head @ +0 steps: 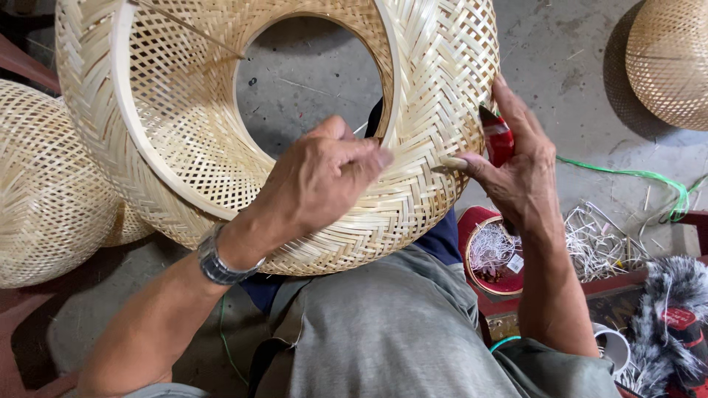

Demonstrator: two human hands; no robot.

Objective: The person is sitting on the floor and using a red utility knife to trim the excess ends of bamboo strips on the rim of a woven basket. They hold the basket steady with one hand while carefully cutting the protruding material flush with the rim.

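Grey concrete floor (560,59); woven bamboo shade (413,110) on lap, open ring top; left hand (317,184) pinches strip at shade rim; right hand (520,166) grips red-handled knife (498,136) against shade; finished shades (44,191) left of it.

Pale woven bamboo shade (413,147) tilted on lap.

The large woven bamboo shade (280,140) is cut off by the top edge. The red-handled tool (498,140) is mostly hidden behind the right hand (520,173). The pale woven dome (670,59) at upper right runs past the frame edge.
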